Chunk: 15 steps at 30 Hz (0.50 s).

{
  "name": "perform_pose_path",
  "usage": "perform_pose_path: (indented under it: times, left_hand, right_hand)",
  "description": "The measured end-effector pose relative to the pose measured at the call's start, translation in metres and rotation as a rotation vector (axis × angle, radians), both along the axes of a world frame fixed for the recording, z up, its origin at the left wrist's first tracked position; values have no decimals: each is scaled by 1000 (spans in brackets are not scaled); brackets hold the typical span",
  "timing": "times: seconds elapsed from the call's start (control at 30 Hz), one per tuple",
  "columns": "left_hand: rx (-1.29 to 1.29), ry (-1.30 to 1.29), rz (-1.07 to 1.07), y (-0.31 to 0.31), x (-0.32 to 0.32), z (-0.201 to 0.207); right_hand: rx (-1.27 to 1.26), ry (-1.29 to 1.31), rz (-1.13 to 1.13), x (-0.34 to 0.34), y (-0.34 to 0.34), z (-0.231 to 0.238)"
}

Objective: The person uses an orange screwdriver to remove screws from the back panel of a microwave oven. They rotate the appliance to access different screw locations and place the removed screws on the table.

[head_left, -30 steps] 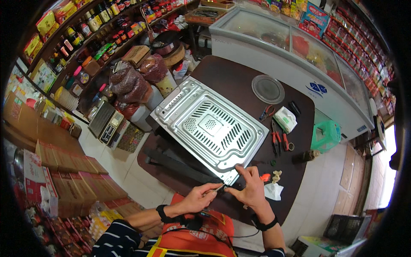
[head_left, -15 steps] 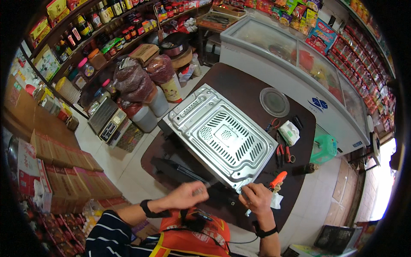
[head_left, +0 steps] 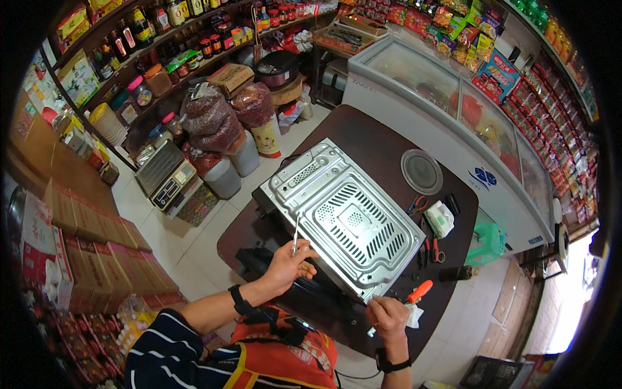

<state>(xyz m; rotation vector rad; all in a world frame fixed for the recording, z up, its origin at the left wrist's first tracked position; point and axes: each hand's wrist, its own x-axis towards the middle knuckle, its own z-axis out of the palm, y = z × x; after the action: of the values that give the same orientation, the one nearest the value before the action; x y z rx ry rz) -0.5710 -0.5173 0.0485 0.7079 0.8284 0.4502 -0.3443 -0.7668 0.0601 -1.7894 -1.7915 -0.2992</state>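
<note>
A silver metal appliance panel [head_left: 353, 223] with vent slots, looking like a microwave oven's underside, lies tilted across the dark table [head_left: 330, 129]. My left hand [head_left: 289, 267] is closed around a slim silver rod [head_left: 296, 235] pointing up beside the panel's left edge. The rod's lower end is hidden in my fingers. At the panel's near corner, my right hand [head_left: 389, 318] is closed on a small silver tool [head_left: 371, 331], its end showing below my fingers; its kind is unclear. An orange-handled screwdriver [head_left: 420, 292] lies just beyond my right hand, near white tissue [head_left: 414, 316].
Red-handled pliers [head_left: 435, 251], a tissue pack [head_left: 440, 219] and a round glass plate [head_left: 421, 172] lie right of the panel. A black part [head_left: 256, 262] lies left. Behind stands a chest freezer [head_left: 414, 110]; a green jug [head_left: 486, 245] is on the floor.
My left hand has moved left and up along the panel's side, and the rod now shows clearly. My right hand stays by the near corner, slightly lower. The whole view has shifted a little.
</note>
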Motion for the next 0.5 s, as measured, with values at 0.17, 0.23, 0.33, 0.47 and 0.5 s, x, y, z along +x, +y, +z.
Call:
perform_pose_path:
  times: [0.17, 0.23, 0.33, 0.47, 0.5]
  left_hand:
    - [-2, -31, 22, 3, 1, -6]
    - [-54, -76, 10, 8, 2, -9]
    - [-95, -107, 60, 11, 6, -13]
    - [-98, -98, 30, 13, 7, -12]
    - [-95, -96, 13, 14, 6, -11]
  right_hand:
    - [30, 12, -10, -4, 0, -3]
    - [42, 18, -9, -4, 2, -4]
    - [40, 25, -8, -5, 2, -4]
    - [24, 35, -10, -6, 1, -4]
    - [16, 41, -16, -6, 0, -3]
